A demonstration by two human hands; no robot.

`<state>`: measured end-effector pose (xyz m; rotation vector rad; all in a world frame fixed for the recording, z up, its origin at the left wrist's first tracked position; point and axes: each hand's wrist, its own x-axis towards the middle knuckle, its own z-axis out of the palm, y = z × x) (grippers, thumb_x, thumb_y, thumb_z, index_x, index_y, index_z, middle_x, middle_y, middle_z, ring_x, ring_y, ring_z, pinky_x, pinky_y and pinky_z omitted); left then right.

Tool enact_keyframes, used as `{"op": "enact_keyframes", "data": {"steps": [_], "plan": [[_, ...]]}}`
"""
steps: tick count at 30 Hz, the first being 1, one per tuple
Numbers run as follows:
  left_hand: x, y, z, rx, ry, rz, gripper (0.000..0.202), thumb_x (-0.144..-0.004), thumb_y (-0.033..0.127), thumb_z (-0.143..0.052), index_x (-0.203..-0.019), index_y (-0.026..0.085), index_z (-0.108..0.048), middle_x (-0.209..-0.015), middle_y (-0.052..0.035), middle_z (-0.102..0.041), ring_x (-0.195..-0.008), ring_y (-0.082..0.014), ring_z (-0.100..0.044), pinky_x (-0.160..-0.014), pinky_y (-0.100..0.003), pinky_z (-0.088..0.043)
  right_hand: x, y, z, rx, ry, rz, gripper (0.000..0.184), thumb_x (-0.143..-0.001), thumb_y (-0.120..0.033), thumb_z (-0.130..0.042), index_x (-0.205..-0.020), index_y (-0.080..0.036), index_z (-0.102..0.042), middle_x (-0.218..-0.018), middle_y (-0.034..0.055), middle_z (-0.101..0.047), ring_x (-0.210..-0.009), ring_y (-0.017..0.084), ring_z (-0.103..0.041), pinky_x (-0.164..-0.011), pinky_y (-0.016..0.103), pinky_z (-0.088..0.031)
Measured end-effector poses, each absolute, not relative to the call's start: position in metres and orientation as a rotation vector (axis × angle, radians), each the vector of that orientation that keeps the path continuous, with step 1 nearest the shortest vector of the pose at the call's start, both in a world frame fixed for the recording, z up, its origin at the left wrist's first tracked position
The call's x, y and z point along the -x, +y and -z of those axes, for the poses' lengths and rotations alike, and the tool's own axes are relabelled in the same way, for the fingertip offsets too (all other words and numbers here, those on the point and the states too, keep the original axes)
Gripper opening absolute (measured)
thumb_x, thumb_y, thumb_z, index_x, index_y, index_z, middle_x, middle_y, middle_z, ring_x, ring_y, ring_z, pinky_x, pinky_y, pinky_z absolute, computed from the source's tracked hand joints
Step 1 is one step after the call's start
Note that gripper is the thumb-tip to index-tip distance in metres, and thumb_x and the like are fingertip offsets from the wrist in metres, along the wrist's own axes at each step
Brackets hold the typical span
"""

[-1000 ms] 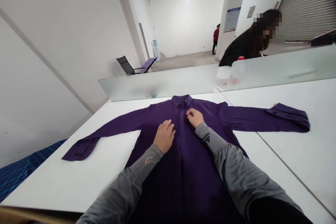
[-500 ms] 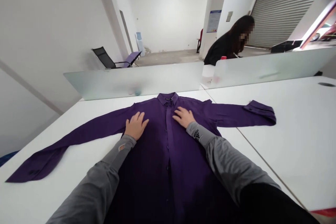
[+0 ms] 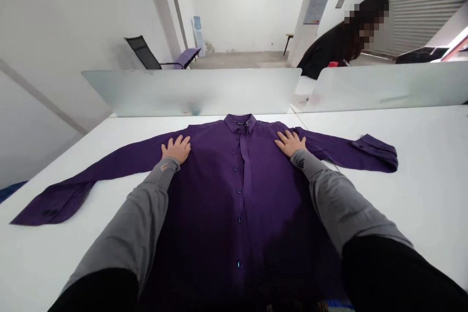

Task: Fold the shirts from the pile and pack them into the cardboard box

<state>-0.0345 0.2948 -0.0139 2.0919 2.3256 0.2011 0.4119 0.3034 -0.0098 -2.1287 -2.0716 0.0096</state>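
A purple button-up shirt [image 3: 215, 175] lies front side up, its collar at the far end and both sleeves spread to the sides. Dark buttons run down the middle of its front. My left hand [image 3: 177, 149] rests with fingers spread where the left-hand sleeve meets the body. On the opposite side, my right hand [image 3: 290, 143] lies flat near the other shoulder, fingers apart. Neither hand grips the cloth. The right-hand sleeve is folded back at its cuff, while the left-hand sleeve reaches toward the table's near left.
The shirt is on a white table [image 3: 424, 204]. Frosted partitions [image 3: 219, 90] stand along its far edge. Beyond them a person in black [image 3: 329, 48] leans over at the right. A mesh chair [image 3: 144, 53] and a water dispenser [image 3: 198, 31] are farther back.
My hands have moved apart, outward from the chest of the shirt to its two shoulder sides. The button placket now shows more of its buttons. The camera view has tilted down.
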Motion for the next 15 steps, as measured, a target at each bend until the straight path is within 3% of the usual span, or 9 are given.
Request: {"op": "enact_keyframes", "data": {"steps": [3,5,8,12,15], "plan": [[0.021,0.279,-0.001,-2.070,2.456,-0.240,0.051,-0.099,0.038,-0.027,-0.147,0.025,-0.038,-0.156,-0.0101,-0.030,-0.140,-0.0405,-0.026,-0.107,-0.068,-0.021,-0.407,0.301,0.000,2.149,-2.030,-0.010,0.058,-0.098,-0.055,-0.032,-0.149,-0.027,-0.037,-0.155,0.0140,-0.030,-0.139,0.043,-0.022,-0.100,0.077,-0.010],[0.008,0.259,-0.010,-2.203,2.439,-0.242,0.051,-0.098,0.037,-0.032,-0.146,0.020,-0.039,-0.156,-0.0136,-0.028,-0.141,-0.0394,-0.023,-0.109,-0.066,-0.019,-0.397,0.292,-0.007,2.170,-1.991,0.027,0.060,-0.099,-0.052,-0.032,-0.149,-0.018,-0.038,-0.155,0.0200,-0.028,-0.139,0.047,-0.015,-0.097,0.079,-0.002],[-0.016,0.212,-0.015,-2.500,2.101,-0.219,0.054,-0.098,0.045,-0.036,-0.147,0.022,-0.037,-0.157,-0.0109,-0.027,-0.143,-0.0351,-0.021,-0.111,-0.061,-0.023,-0.374,0.265,-0.010,2.121,-2.033,0.064,0.063,-0.097,-0.051,-0.039,-0.148,-0.014,-0.038,-0.157,0.0205,-0.021,-0.140,0.047,-0.006,-0.100,0.076,0.005],[-0.046,0.117,-0.004,-2.713,1.533,-0.097,0.060,-0.095,0.056,-0.038,-0.148,0.028,-0.034,-0.158,-0.0065,-0.028,-0.144,-0.0321,-0.022,-0.112,-0.059,-0.027,-0.348,0.184,0.001,1.942,-2.284,-0.055,0.062,-0.090,-0.060,-0.050,-0.143,-0.028,-0.046,-0.153,0.0109,-0.036,-0.137,0.041,-0.027,-0.105,0.071,-0.020],[-0.057,0.041,0.005,-2.818,1.282,-0.146,0.060,-0.095,0.056,-0.039,-0.147,0.026,-0.035,-0.157,-0.0076,-0.030,-0.145,-0.0293,-0.022,-0.115,-0.056,-0.023,-0.341,0.093,0.008,1.712,-2.501,-0.094,0.058,-0.090,-0.056,-0.049,-0.142,-0.028,-0.048,-0.151,0.0116,-0.039,-0.137,0.041,-0.030,-0.103,0.069,-0.029]]}}
